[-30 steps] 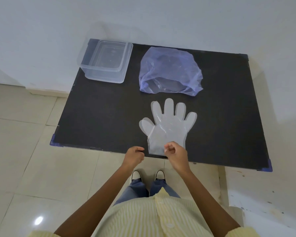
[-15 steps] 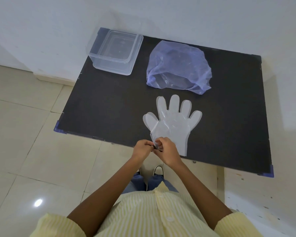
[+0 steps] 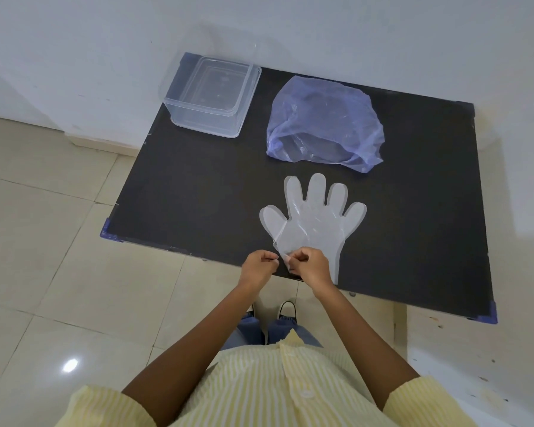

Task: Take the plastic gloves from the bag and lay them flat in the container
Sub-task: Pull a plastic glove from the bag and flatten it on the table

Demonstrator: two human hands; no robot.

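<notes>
A clear plastic glove (image 3: 316,220) lies spread on the black table (image 3: 198,192), fingers pointing away from me. Its cuff corner at the near edge is lifted. My right hand (image 3: 309,268) pinches that corner, and my left hand (image 3: 259,266) pinches a thin film layer right beside it, fingertips almost touching. The purple-tinted bag (image 3: 324,121) sits behind the glove, its mouth facing me, with something clear inside. The clear rectangular container (image 3: 211,95) stands at the table's far left corner with nothing in it.
The table stands against a white wall, with its near edge just under my hands. Beige tiled floor lies to the left and below. My shoes and jeans show under the table edge.
My hands came together at the glove's near left cuff corner and lifted it slightly. The view shifted, so the table sits further right in the frame.
</notes>
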